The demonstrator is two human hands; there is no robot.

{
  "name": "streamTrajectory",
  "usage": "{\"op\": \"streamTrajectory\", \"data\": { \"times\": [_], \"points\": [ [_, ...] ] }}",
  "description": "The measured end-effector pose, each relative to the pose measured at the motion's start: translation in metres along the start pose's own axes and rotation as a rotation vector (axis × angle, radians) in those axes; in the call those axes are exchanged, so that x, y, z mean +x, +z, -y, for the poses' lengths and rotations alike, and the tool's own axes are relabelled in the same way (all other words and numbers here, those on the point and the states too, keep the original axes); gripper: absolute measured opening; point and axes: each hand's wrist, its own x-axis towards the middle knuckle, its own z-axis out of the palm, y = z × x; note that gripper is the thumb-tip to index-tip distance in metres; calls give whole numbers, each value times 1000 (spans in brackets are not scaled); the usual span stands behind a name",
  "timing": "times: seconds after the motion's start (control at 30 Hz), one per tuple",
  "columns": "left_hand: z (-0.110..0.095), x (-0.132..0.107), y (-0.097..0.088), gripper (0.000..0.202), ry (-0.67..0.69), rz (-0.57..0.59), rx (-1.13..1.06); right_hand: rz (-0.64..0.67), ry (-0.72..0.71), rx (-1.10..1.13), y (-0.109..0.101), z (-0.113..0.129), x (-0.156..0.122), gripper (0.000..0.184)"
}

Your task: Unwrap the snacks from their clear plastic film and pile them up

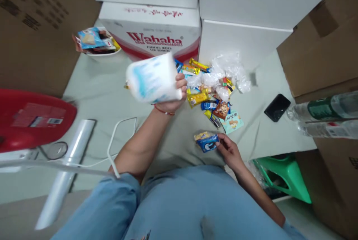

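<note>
My left hand (179, 91) is closed around a white tub-like thing with blue print (153, 78), tipped on its side above the table. Motion blurs it, so I cannot tell exactly what it is. Lower down and to the right, my right hand (231, 152) pinches a small blue and yellow snack packet (207, 142) close to the table's front edge. Past both hands lies a loose pile of wrapped snacks, among them a yellow packet (198, 97), a brown cookie packet (222, 109) and a pale green packet (232, 122). Crumpled clear plastic (231, 66) lies against the pile.
A Wahaba carton (156, 33) and white boxes (246, 42) line the back. On the left are a bowl of snacks (107, 57), a red object (36, 119), a plastic roll (67, 169) and a white cable (112, 148). A phone (276, 107) and bottles (321, 110) lie right.
</note>
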Motion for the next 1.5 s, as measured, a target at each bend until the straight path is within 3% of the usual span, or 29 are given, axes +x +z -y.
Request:
{"op": "streamTrajectory", "data": {
  "times": [0.07,0.17,0.23,0.37,0.5,0.6,0.73,0.83,0.97,1.13,1.23,1.3,1.4,1.5],
  "points": [
    [5,-34,-25,38,12,48,114,2,-21,14,-3,1,-1,38],
    [8,-79,-52,48,-15,208,390,-48,-38,88,-10,6,1,37],
    [7,-99,-60,50,112,297,667,-97,-35,211,-16,16,6,37],
    [8,-116,-61,39,481,347,1179,-199,-96,406,-29,50,28,34],
    [24,-126,-72,24,781,583,1757,-254,-227,369,-33,87,55,31],
    [37,-132,-83,22,875,653,1906,-206,-215,323,-24,103,69,32],
    [42,-138,-86,17,940,594,1894,-164,-193,288,-19,112,83,33],
    [44,-140,-83,13,953,544,1846,-221,-214,314,-34,115,92,33],
    [58,-133,-79,14,903,600,1800,-210,-189,314,-55,118,89,35],
    [82,-117,-58,21,761,489,1719,-63,-33,308,-47,113,58,37],
    [83,-121,-40,40,646,326,1507,36,13,219,-29,103,43,36],
    [82,-129,-30,47,495,283,1368,82,-1,148,-15,95,38,35],
    [81,-142,-21,55,271,253,1295,172,-79,18,0,94,35,34],
    [79,-148,-22,51,163,106,1188,124,-338,-245,-2,105,31,30]
  ]
}}
